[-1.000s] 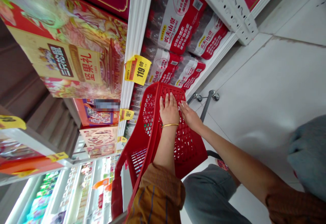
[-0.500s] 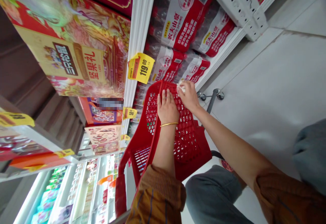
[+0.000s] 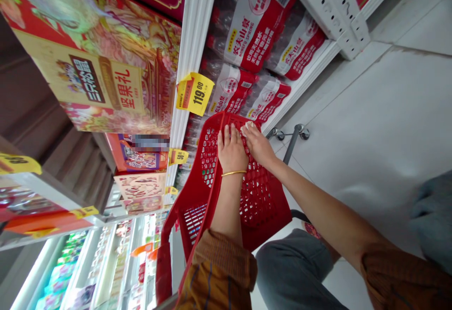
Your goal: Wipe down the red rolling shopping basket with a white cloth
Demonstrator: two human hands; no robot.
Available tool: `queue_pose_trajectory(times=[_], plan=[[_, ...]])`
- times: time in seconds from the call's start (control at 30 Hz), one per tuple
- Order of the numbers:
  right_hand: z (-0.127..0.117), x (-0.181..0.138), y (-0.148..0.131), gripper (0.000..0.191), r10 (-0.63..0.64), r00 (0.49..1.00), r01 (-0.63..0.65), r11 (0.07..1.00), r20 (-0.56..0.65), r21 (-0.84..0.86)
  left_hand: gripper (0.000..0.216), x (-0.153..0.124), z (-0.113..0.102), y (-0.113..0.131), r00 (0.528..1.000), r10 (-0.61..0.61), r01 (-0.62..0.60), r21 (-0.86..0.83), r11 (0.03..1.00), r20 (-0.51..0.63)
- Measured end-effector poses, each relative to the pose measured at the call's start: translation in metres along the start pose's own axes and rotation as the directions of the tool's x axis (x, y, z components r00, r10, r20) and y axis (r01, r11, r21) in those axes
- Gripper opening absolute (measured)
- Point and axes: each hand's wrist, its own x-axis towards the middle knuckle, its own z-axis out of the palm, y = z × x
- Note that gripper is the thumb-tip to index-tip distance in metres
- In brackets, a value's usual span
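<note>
Here, the right hand's point(image 3: 260, 147) fingers lie close together, a white tissue point(image 3: 249, 124) at their tips; whether the thumb pinches it, I cannot tell. The tissue is at the far end of a red shopping cart point(image 3: 263, 238). Just beside, the left hand point(image 3: 233, 154) lies flat on the cart's side, fingers slightly spread. Beyond, bottle packs point(image 3: 259, 32) sit on a white shelf point(image 3: 304, 82).

Smooth plastic, softer cloth
Our cart point(image 3: 264, 216) is slick plastic; beyond it we see bottle packs point(image 3: 263, 27) in glossy film; beside it, shiny floor tiles point(image 3: 356, 131); against it, a crumpled wipe point(image 3: 249, 124); near it, our ribbed cuff point(image 3: 228, 249).
</note>
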Motion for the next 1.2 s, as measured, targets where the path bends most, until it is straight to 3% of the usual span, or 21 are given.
queue_pose_trajectory(times=[0.3, 0.43, 0.57, 0.63, 0.73, 0.8, 0.97, 1.2], plan=[[-0.011, -0.027, -0.026, 0.047, 0.046, 0.984, -0.035, 0.997, 0.171, -0.07, 0.049, 0.0, -0.003, -0.002, 1.0, 0.02, -0.02, 0.013, 1.0, 0.022], [-0.023, -0.035, -0.041, 0.045, 0.089, 0.958, -0.034, 0.979, 0.272, -0.202, 0.049, 0.001, -0.007, -0.006, 0.997, 0.045, -0.046, 0.023, 0.999, 0.061], [-0.042, -0.03, -0.052, 0.028, 0.123, 0.927, -0.027, 0.965, 0.354, -0.262, 0.049, -0.001, -0.013, -0.011, 0.993, 0.071, -0.072, 0.013, 0.997, 0.094], [-0.046, -0.019, -0.053, 0.022, 0.176, 0.942, -0.107, 0.964, 0.284, -0.242, 0.049, -0.004, -0.016, -0.012, 0.994, 0.056, -0.057, 0.005, 0.998, 0.09], [-0.04, 0.005, -0.047, 0.026, 0.207, 0.978, -0.207, 0.971, -0.007, -0.119, 0.051, -0.01, -0.018, -0.01, 0.999, -0.012, 0.012, 0.003, 1.0, 0.045], [-0.027, 0.021, -0.04, 0.033, 0.153, 0.977, -0.158, 0.987, -0.148, -0.023, 0.052, -0.012, -0.018, -0.009, 0.998, -0.058, 0.058, -0.001, 0.998, 0.023], [0.003, 0.034, -0.024, 0.042, -0.034, 0.997, 0.037, 0.998, -0.065, 0.05, 0.053, -0.012, -0.016, -0.009, 0.998, -0.061, 0.063, -0.046, 0.997, 0.034], [0.0, 0.02, -0.025, 0.046, -0.044, 0.999, 0.044, 0.999, 0.026, 0.001, 0.052, -0.012, -0.016, -0.007, 0.997, -0.07, 0.073, -0.077, 0.994, 0.038]])
